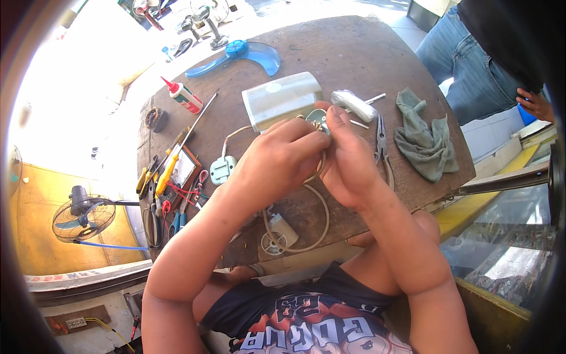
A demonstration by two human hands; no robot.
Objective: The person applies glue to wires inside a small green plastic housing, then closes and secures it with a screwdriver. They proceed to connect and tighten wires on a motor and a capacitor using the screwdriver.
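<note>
Cable (327, 218) loops by the wooden table's (348, 47) near edge and runs up toward the right hand (352, 162), which grips a pale-green plastic part (317, 115) from its right, while the left hand (283, 152) bunches fingers at its near left (what they pinch is hidden, as is the part's long axis). Rightward lie long-nose pliers (381, 140) and a grey-green rag (427, 144); a silver metal cover (289, 103) bounds the far left closely.

One wooden table (348, 56), brown, worn-topped, stands at centre; one pale tiled floor (401, 36), beyond it at upper right; one yellow panel (44, 206), upright, at left; one glass case (516, 233), yellow-edged, at lower right; one socket (75, 323), board-mounted, at lower left; white glare (76, 88), washing out the upper left.
</note>
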